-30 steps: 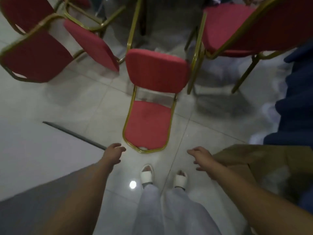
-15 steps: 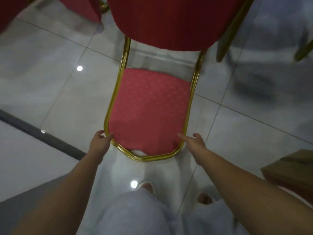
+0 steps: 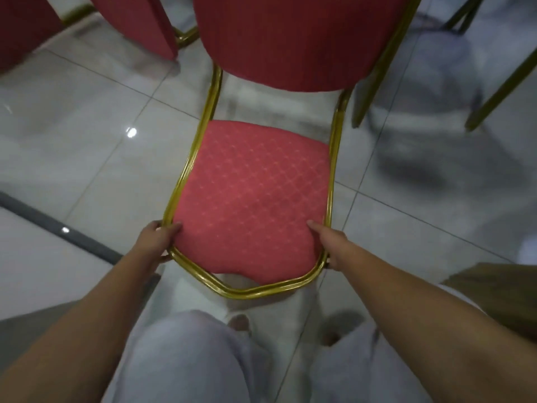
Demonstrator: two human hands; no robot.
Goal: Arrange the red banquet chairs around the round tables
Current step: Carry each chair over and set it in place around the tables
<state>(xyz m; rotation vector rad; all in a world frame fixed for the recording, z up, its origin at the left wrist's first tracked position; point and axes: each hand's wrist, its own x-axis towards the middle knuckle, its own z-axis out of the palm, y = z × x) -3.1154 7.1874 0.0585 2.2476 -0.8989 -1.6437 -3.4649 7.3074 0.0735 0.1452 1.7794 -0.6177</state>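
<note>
Upright red chair, gold tube frame, diamond-patterned backrest in the foreground, seat beyond it, other red chairs close behind at upper left.

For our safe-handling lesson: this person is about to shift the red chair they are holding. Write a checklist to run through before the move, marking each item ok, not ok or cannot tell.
1. Left hand grips the red chair by its gold frame: ok.
2. Right hand grips the frame's opposite side: ok.
3. Both grips at matching height: ok.
4. Frame apart from the neighbouring chair's leg on the right: cannot tell, they sit very close.
5. Brown box beside the right arm is out of the path: cannot tell.
6. Round table in sight: not ok, none in view.
</note>
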